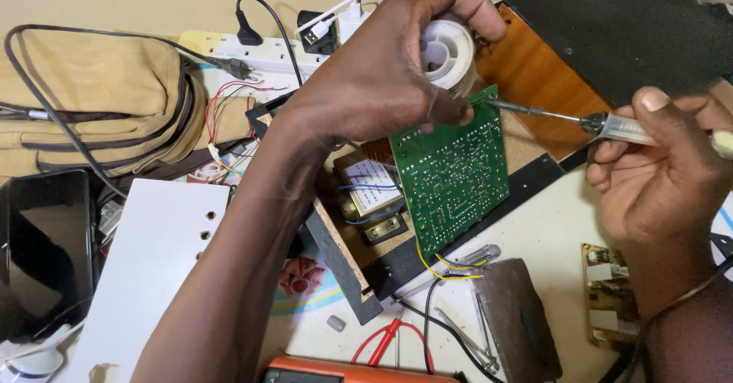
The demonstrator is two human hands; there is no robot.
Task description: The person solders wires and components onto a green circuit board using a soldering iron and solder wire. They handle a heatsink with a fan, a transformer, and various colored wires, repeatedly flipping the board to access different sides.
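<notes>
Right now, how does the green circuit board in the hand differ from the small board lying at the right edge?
The green circuit board is held tilted up by the left hand; the small board lies flat on the table. The green one is larger and shows its solder side; the small one is yellowish-brown. Both are rectangular.

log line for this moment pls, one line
left hand: holds white spool and green circuit board | right hand: holds soldering iron, tip at board's top edge | board tilted over wooden case
</notes>
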